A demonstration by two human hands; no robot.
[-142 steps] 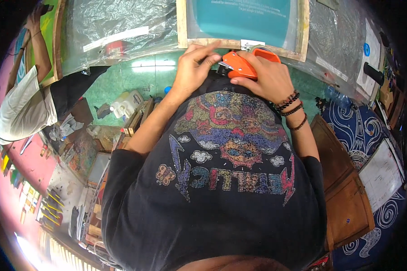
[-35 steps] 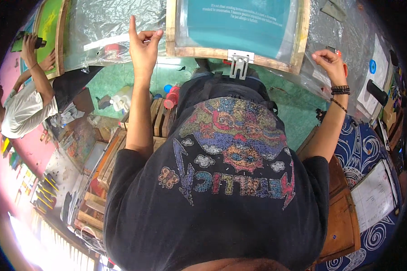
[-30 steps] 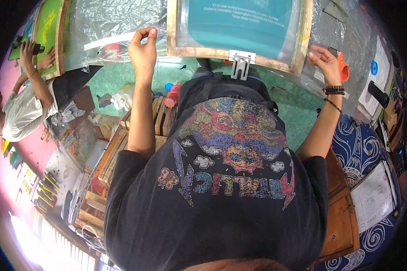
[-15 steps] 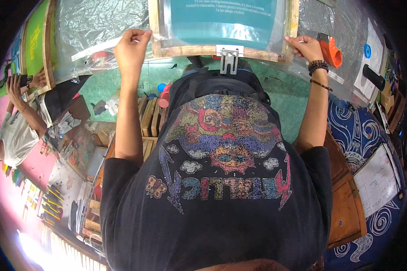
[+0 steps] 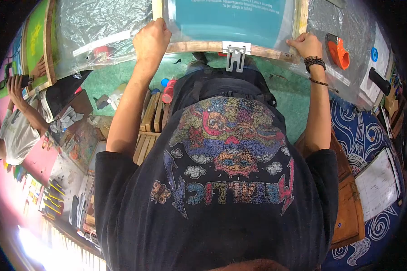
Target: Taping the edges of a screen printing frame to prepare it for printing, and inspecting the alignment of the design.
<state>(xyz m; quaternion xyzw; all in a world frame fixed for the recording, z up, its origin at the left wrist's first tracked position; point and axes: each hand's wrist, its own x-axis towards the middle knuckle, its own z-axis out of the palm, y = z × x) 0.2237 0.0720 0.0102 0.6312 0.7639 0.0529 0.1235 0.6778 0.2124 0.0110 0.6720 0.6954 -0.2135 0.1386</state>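
Observation:
A wood-framed screen (image 5: 196, 46) with a teal mesh (image 5: 230, 20) and white lettering spans the top middle. My left hand (image 5: 151, 38) is closed on its left side rail, fingers curled under. My right hand (image 5: 305, 45) has its fingers curled at the right rail, gripping it near the lower corner. A slotted metal bracket (image 5: 235, 58) is attached at the middle of the bottom rail, between both hands. Just right of my right hand, an orange-and-black tool (image 5: 337, 53) lies on the plastic-covered table (image 5: 104, 20).
At left a co-worker (image 5: 20, 126) holds a dark object by a green screen (image 5: 34, 38). Below are wooden frames (image 5: 154, 113), plastic jugs (image 5: 115, 99) and a red bottle (image 5: 168, 90). Right are a blue tape roll (image 5: 374, 54), patterned cloth (image 5: 357, 131) and papers (image 5: 375, 185).
The orange tool, held in both hands earliest, now lies at the right. My hands, raised apart a second ago, have closed onto the side rails, the left moving rightward onto its rail.

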